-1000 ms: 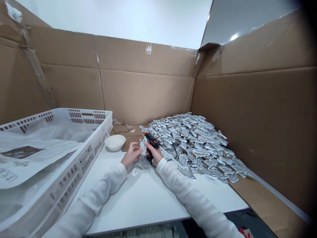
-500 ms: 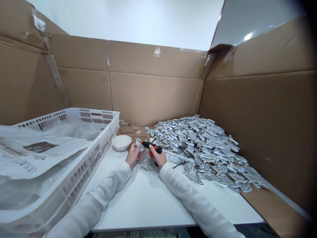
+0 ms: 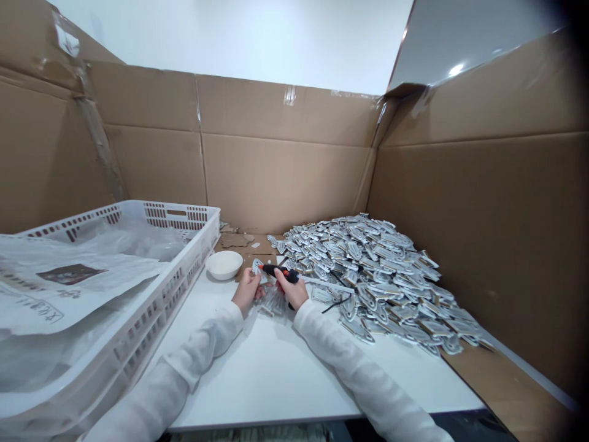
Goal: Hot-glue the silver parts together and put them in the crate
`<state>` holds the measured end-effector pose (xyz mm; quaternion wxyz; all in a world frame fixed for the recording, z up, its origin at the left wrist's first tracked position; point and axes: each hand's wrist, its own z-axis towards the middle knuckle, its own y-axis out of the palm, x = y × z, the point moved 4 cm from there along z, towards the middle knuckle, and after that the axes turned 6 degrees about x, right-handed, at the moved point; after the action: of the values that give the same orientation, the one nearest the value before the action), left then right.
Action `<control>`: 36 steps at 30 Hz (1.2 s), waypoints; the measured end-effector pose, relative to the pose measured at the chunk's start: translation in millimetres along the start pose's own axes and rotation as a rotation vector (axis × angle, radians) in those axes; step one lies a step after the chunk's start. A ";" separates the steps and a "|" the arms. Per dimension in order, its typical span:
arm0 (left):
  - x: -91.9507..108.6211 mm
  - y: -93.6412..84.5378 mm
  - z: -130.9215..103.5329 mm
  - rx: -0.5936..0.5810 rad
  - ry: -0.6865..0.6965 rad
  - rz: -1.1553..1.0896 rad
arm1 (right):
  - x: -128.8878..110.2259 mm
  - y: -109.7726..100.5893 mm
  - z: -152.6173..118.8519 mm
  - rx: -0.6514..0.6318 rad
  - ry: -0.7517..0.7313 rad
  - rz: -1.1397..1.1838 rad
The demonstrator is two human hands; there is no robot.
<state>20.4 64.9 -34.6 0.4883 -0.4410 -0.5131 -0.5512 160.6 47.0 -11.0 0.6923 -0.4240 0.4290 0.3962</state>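
By the left hand (image 3: 247,291), a small pale piece (image 3: 256,264) is pinched above the desk (image 3: 276,380); by the right hand (image 3: 295,292), a glue gun (image 3: 291,275) is gripped, its orange tip (image 3: 261,267) aimed left, presumably so the piece can be met. Similar pieces (image 3: 359,261) are heaped right, apparently for easy reach; a white bowl (image 3: 224,265) is placed left.

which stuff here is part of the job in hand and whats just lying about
Likely part of the job: the glue gun in the right hand; the small piece in the left hand; the clear bits near the hands; the pile of flat pieces.

Apparently just lying about: the white bowl; the crate; the printed sheet.
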 end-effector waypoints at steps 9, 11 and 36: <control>-1.2 0.0 1.5 -0.014 0.008 0.002 | 4.7 0.5 3.9 -0.025 0.028 0.030; -0.9 0.1 1.0 -0.010 0.002 0.002 | 5.6 0.4 4.9 -0.029 0.020 0.035; 13.6 0.1 -7.7 0.087 0.046 -0.051 | 1.0 -31.9 21.8 0.254 0.049 0.008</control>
<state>18.8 56.1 -21.8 0.5044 -0.3936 -0.5362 -0.5506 195.7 57.0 1.9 0.7282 -0.3408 0.4941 0.3308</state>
